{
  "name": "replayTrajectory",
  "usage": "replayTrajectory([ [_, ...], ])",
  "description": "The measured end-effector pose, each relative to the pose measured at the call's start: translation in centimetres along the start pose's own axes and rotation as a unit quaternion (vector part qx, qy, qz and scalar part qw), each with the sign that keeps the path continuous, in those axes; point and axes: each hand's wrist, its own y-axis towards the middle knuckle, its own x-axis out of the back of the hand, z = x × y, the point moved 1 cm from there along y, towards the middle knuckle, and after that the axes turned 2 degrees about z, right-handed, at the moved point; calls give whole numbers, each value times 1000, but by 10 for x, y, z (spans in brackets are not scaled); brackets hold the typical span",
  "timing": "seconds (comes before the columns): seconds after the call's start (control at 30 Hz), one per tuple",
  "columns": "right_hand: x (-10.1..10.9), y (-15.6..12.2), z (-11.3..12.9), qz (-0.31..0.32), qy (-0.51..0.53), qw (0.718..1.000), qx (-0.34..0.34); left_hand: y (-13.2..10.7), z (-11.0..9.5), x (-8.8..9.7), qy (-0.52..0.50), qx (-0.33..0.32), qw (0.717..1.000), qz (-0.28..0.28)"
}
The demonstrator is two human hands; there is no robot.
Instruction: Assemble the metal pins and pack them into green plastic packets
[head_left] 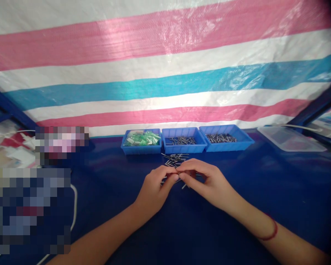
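Note:
My left hand [160,183] and my right hand [206,180] meet fingertip to fingertip above the blue table. Thumb and forefinger are pinched together on each, and whatever lies between the tips is too small to make out. Just behind and under the fingers spreads a loose pile of thin dark metal pins [175,159], partly covered by my hands. A few more pins poke out below the right fingers.
Three blue bins stand in a row behind the pile: one with green-printed packets [143,138], two with metal pins [182,140] [220,138]. A clear plastic lid [291,139] lies at the right. White cable [75,202] runs at the left. A striped sheet [165,88] hangs behind.

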Motion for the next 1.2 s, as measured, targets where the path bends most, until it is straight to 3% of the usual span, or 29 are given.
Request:
replayTrajectory([
  [0.4, -1, -2, -12, -1, 4, 998, -68, 0, 7, -3, -122, 64, 987, -84],
  [0.8, -9, -2, -11, 52, 80, 991, -94, 2, 2, -1, -169, 90, 978, -85],
  [1.07, -10, -1, -10, 70, 76, 989, -105, 3, 1, 0, -155, 64, 983, -75],
  [1.2, -11, -1, -12, 48, 94, 987, -118, 2, 2, 1, -136, 48, 987, -74],
])
